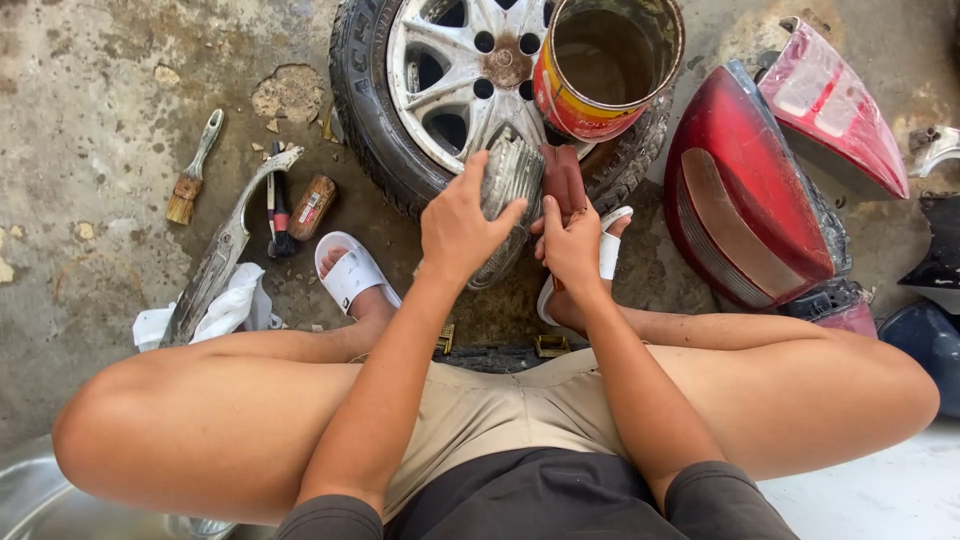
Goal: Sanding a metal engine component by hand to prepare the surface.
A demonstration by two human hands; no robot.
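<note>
Head view shows the left hand clamped over a grimy headlight lens resting against the wheel, right hand fingers pinched on a reddish pad beside it; steady, even rubbing seems wise.

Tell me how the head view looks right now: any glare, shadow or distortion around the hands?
Head view: even daylight, sharp focus on the left hand and right hand; mild glare on the red tail lamp and wheel rim; soft shadow under the knees; wide-angle bending at the edges.
</note>
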